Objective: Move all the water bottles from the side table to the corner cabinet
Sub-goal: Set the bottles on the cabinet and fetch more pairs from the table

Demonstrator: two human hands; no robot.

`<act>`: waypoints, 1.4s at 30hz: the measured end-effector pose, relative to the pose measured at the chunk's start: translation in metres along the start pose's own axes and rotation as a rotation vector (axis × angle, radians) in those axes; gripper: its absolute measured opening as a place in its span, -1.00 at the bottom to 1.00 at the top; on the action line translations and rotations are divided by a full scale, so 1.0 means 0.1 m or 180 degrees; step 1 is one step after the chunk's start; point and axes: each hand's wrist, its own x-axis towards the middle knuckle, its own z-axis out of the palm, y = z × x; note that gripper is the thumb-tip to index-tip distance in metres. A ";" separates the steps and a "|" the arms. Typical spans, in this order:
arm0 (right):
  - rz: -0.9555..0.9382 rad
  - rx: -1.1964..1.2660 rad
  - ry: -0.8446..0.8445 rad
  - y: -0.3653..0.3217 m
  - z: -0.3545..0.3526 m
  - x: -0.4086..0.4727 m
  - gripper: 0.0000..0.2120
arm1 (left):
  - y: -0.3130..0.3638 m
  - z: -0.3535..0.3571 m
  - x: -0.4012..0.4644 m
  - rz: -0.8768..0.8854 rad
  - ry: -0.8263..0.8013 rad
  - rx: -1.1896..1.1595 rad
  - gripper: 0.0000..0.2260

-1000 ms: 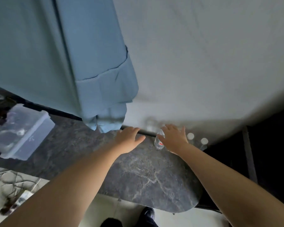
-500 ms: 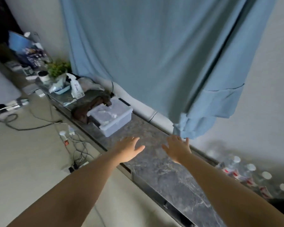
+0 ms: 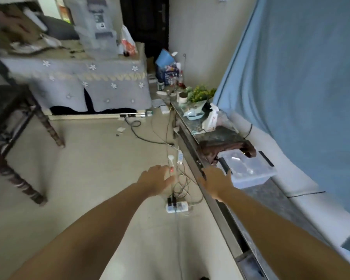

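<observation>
Marble tabletop (image 3: 271,197) and both hands without a bottle, the view now turned away from the corner.

On the left, the left hand (image 3: 157,179) hovers over the floor cables with fingers loosely apart and holds nothing; the right hand (image 3: 215,181) is the same above the tabletop edge. Water bottles, seen at the wall half a second ago, are out of view now, so I judge one was set down and the person goes back for more.

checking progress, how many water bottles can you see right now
0 clearly. Both hands, left and right, are empty. Small red-labelled bottles stand in the far corner clutter, too blurred to identify. Any others would be out of frame.
</observation>
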 end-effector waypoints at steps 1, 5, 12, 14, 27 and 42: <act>-0.0126 -0.0056 -0.0023 -0.17 0.00 0.13 -0.58 | -0.18 -0.03 -0.03 -0.0115 0.0030 -0.0007 -0.44; -0.0593 -0.0264 -0.0189 -0.87 0.01 0.64 -0.49 | -0.86 -0.22 -0.05 -0.0594 0.0106 -0.0092 -0.43; -0.1344 -0.0391 -0.0229 -2.16 -0.21 1.79 -0.47 | -2.08 -0.75 0.23 -0.1312 0.0405 -0.0253 -0.44; -0.1528 -0.0421 -0.0209 -2.54 -0.31 2.16 -0.47 | -2.46 -0.94 0.39 -0.1511 0.0511 -0.0275 -0.43; -0.2567 -0.0934 -0.0413 -5.24 -0.56 3.81 -0.52 | -4.59 -1.88 0.65 -0.2706 0.0944 -0.0955 -0.44; -0.2924 -0.0621 -0.0539 -8.14 -0.54 5.16 -0.55 | -7.45 -3.18 0.88 -0.3079 0.1300 -0.1054 -0.46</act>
